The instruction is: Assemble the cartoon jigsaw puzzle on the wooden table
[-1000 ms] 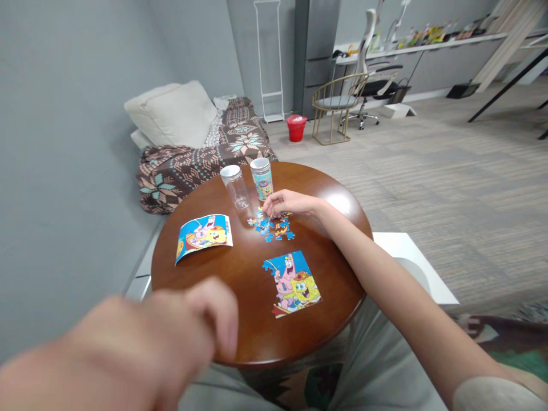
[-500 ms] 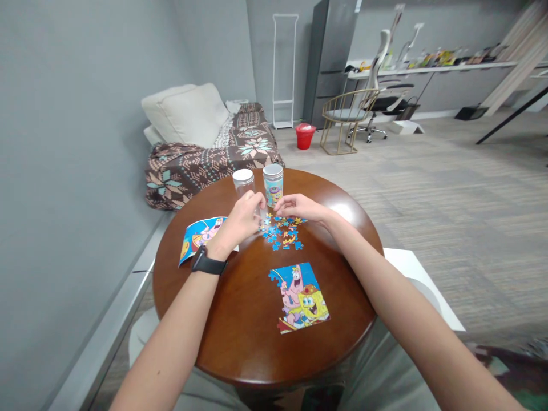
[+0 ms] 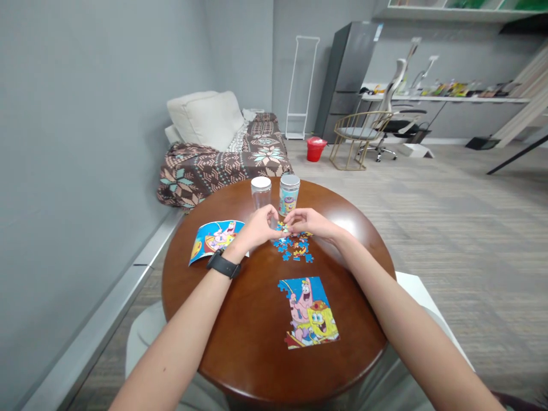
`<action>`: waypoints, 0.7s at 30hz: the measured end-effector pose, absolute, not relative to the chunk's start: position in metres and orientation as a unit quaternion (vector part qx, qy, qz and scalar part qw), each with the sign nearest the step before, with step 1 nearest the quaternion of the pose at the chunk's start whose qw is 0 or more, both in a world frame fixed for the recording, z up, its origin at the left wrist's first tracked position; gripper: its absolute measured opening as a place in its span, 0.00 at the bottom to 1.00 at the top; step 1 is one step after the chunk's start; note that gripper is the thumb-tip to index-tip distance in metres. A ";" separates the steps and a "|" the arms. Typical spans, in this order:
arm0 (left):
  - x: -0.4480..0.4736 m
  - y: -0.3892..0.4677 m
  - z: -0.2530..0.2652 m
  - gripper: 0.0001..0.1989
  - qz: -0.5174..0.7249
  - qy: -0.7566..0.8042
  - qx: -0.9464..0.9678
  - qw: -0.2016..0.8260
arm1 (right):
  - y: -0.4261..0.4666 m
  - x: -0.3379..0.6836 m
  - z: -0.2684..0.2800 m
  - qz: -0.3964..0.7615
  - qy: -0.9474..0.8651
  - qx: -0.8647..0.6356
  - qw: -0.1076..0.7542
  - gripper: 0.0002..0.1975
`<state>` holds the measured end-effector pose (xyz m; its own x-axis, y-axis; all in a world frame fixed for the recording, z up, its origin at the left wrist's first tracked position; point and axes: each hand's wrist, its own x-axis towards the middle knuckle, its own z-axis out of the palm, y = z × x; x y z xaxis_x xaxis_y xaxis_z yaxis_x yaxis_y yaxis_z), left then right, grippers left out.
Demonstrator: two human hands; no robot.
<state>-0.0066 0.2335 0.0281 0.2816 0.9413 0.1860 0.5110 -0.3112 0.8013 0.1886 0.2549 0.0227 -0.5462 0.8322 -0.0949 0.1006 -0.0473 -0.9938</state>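
Observation:
On the round brown table (image 3: 244, 348), a heap of loose jigsaw puzzle pieces (image 3: 295, 246) lies in front of two jars. Over the heap's left side is my left hand (image 3: 259, 226), its thumb stretched toward the right hand and its fingers curled apart from the thumb. My right hand (image 3: 312, 224) bends down over the back of the heap, fingertips close together; whatever is between them is too small to name. Nearer to me lies a partly joined puzzle (image 3: 312, 314) with a pink starfish and a yellow sponge character, its left edge ragged.
A curled picture sheet (image 3: 216, 238) lies left of my wrist. Behind my hands stand a clear jar (image 3: 261, 194) with a white lid and a printed jar (image 3: 289, 197). Farther off are a covered sofa (image 3: 222, 162), a red bin (image 3: 315, 149) and a gold-framed chair (image 3: 357, 134).
My left hand's thumb has spread away from its curled fingers, and the two hands have come closer together over the loose pieces. The camera view has shifted, showing more of the room's upper part.

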 end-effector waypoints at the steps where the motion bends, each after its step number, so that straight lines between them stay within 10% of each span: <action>1: -0.006 0.233 0.028 0.19 0.340 0.497 0.728 0.328 | 0.254 0.188 0.023 0.621 -0.621 -0.377 0.297 0.13; 21: 0.005 0.224 0.042 0.02 0.388 0.463 0.474 0.641 | 0.253 0.191 0.025 0.615 -0.630 -0.361 0.308 0.15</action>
